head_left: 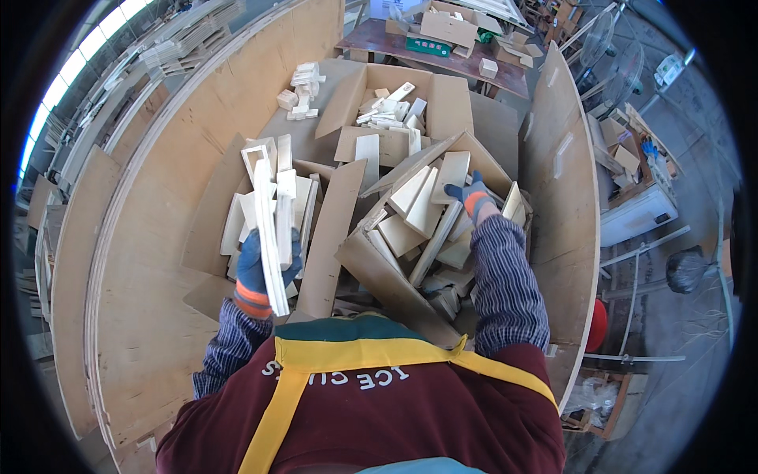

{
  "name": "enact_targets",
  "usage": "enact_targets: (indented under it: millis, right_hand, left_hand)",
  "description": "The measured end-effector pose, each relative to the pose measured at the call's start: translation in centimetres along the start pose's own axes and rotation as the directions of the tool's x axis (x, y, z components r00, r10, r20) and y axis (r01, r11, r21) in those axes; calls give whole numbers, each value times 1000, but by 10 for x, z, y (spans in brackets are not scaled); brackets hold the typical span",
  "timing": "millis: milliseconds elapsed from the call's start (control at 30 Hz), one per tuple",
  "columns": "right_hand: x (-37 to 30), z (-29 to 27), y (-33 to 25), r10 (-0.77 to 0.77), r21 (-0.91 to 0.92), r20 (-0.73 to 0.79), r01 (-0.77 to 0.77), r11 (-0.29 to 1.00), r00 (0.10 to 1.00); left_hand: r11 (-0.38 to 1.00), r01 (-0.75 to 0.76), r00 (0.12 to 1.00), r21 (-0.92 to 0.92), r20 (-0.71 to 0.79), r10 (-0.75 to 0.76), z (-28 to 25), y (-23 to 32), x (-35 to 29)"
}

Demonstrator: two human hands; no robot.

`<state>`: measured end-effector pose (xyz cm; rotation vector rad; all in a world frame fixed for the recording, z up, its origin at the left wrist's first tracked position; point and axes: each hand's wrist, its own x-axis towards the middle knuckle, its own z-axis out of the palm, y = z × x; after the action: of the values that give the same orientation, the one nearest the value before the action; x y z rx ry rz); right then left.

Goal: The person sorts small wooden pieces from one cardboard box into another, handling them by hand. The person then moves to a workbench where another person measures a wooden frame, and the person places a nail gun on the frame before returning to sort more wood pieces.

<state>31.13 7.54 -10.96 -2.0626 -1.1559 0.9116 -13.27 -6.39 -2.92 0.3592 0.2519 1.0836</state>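
My left hand [251, 267], in a blue glove with an orange cuff, is closed around long pale wooden strips [270, 241]. They stand upright over the left cardboard box [322, 268], which is filled with wooden pieces. At the right box [377, 272], my gloved right hand [472, 197] reaches in with thumb and a finger spread apart. Its thumb rests against the edge of a flat wooden board [452, 178], and some of its fingers are hidden. More wooden boards [422, 207] lean at angles inside that box.
Tall plywood panels [170, 166] rise on the left and another panel [564, 182] on the right. Behind stands a third cardboard box [450, 99] of wood scraps, beside stacked wooden pieces [304, 87]. A dark red table [379, 38] holds more boxes farther back.
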Motion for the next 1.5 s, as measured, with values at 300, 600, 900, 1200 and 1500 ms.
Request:
enact_targets:
  millis: [300, 600, 900, 1200, 1500]
  right_hand:
    - [-71, -45, 3, -253, 384, -224, 324, 864, 941]
    - [-149, -79, -105, -397, 713, -328, 501, 491, 857]
    - [-173, 31, -204, -526, 858, -194, 404, 318, 828]
    - [-196, 110, -145, -500, 824, 200, 132, 551, 843]
    - [-181, -32, -2, -128, -162, -570, 41, 986, 812]
  left_hand:
    - [986, -168, 976, 12, -136, 168, -45, 25, -50]
    - [966, -256, 954, 44, -150, 259, -56, 40, -66]
    - [906, -365, 821, 215, -384, 422, -78, 50, -88]
    - [878, -412, 754, 244, -450, 479, -119, 59, -104]
    - [939, -228, 857, 256, -405, 318, -103, 36, -76]
